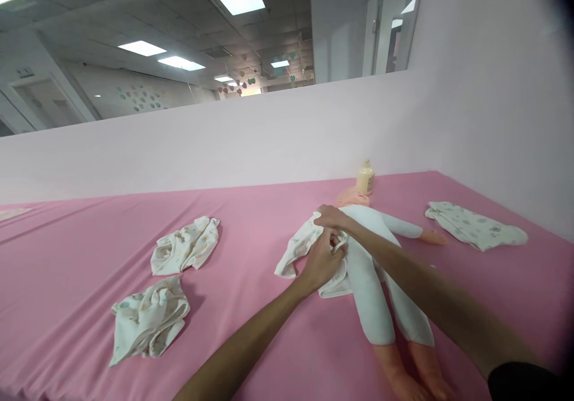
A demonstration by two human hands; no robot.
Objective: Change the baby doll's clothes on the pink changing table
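Dressing work is in hand at the doll (372, 257), which lies on its back on the pink table cover (251, 222), head toward the far wall and legs toward the camera. A printed white baby garment (301, 247) is spread half open at the doll's side nearest the middle of the table, partly under the torso. The left hand (320, 265) rests on the garment's front flap, fingers curled and pinching the fabric at the chest. The right hand (330, 217) reaches across the doll's upper body with its forearm lying over the torso, fingertips closed on the garment's edge near the shoulder. Both hands meet close together at the chest, so this looks like the closing or tying of the front; whatever follows would, in my judgement, call for a fine pinch and steady tension on thin cloth. Two crumpled garments (183, 247) (147, 317) lie well apart to the left, another garment (475, 226) lies flat to the right, and a pale bottle (365, 177) stands just beyond the doll's head.
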